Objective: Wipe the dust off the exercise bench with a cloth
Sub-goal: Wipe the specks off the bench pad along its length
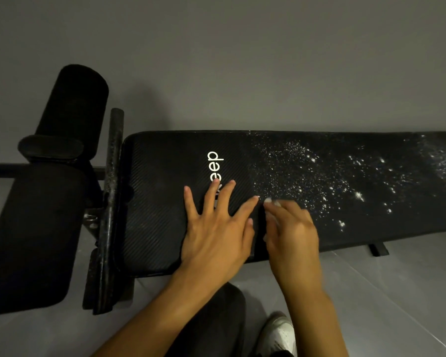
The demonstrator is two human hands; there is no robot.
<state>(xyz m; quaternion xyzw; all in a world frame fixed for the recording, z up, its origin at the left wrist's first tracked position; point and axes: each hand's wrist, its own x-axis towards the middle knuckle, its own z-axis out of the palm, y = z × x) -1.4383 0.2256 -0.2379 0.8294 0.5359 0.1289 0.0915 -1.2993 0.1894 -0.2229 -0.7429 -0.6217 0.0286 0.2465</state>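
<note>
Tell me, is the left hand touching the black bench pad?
Touching. The head view shows the left hand lying flat on the bench pad, its straight fingers spread over part of the white logo.

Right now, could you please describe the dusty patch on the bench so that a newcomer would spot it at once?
The long black exercise bench lies along the grey wall. Right of its white lettering, beyond the right hand, white dust specks scatter across its top. Under the left hand the bench is plain ribbed black, so only this stretch looks speckled.
</note>
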